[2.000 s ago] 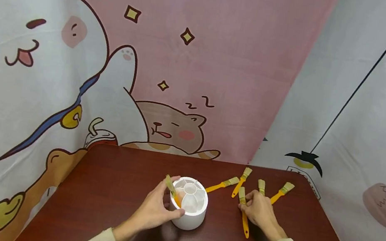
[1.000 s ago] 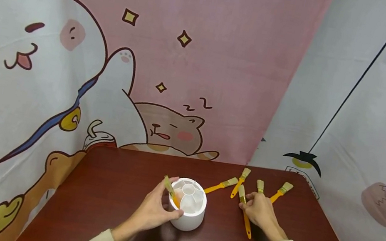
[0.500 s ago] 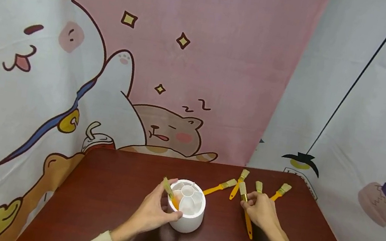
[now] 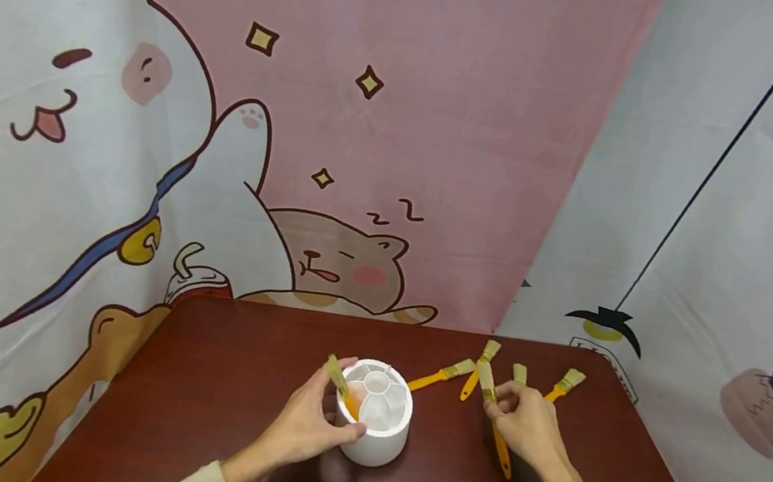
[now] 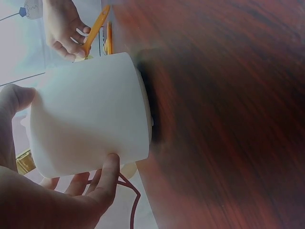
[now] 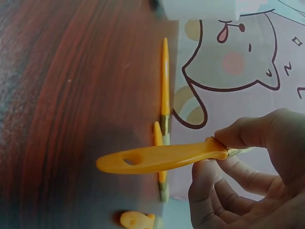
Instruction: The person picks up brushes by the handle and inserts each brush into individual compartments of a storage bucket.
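Observation:
My left hand (image 4: 303, 420) holds a white round organizer (image 4: 378, 447), its thumb at the near rim and its fingers round the far left side. Inside are several compartments about a round middle one. One paintbrush (image 4: 338, 374) leans in a left compartment, bristles up. To the right, my right hand (image 4: 533, 429) pinches another paintbrush (image 4: 501, 452) near its metal collar, bristles pointing away. In the right wrist view its orange handle (image 6: 164, 158) stands off the tabletop. The left wrist view shows the organizer's smooth wall (image 5: 90, 114) resting upright on the table.
Several more paintbrushes lie at the back right of the dark red table (image 4: 244, 370): one beside the organizer (image 4: 439, 375), one behind it (image 4: 490, 350), one partly hidden by my right hand (image 4: 521, 373), one farther right (image 4: 570, 382). A cartoon-printed cloth (image 4: 452, 116) hangs behind.
My right hand has lifted its paintbrush off the table and tilted it, the handle end shifting slightly right. My left hand and the organizer stay in place.

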Motion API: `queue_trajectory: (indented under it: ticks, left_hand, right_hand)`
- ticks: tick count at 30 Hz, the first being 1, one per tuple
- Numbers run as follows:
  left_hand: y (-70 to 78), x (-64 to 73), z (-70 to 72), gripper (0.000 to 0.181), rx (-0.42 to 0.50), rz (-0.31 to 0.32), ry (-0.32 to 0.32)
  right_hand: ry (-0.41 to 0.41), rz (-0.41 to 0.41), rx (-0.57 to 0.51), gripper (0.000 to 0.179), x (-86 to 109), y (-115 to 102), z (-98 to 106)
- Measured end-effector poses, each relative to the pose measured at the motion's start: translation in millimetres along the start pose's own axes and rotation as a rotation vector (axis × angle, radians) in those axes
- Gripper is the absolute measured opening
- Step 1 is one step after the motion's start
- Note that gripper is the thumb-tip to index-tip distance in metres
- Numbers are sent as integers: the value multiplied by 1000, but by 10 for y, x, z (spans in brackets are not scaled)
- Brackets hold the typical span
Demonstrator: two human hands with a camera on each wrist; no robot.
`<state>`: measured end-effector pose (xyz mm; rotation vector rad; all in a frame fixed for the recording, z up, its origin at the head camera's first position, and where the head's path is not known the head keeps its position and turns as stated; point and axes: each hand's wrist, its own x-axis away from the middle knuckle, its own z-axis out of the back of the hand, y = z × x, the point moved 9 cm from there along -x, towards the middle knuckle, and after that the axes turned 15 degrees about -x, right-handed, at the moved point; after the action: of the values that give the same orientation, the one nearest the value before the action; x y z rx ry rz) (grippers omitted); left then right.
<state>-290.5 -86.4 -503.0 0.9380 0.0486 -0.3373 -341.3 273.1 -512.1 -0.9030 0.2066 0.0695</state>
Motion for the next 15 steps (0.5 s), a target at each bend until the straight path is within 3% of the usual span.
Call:
queue_trajectory:
  ticks: [15]
  left_hand:
    - [-5, -1, -4, 100, -3, 3, -1]
  right_hand:
    - [0, 59, -25, 12, 69, -278, 49]
